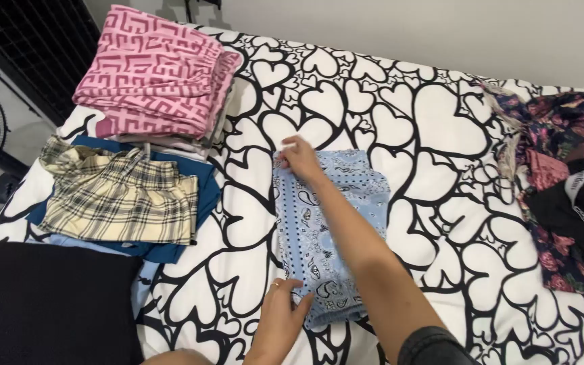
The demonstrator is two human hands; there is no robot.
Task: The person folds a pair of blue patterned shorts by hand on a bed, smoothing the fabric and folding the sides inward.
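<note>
head view, hands (292, 236) on blue cloth (359, 196), forearm covering middle

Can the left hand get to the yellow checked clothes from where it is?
Probably yes. The left hand rests on the blue paisley cloth, and only open bedcover lies between it and the yellow checked garment.

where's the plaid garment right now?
In the head view, the plaid garment lies at the left of the bed, on top of a blue folded piece, just below the pink patterned stack and above a black item.
</note>
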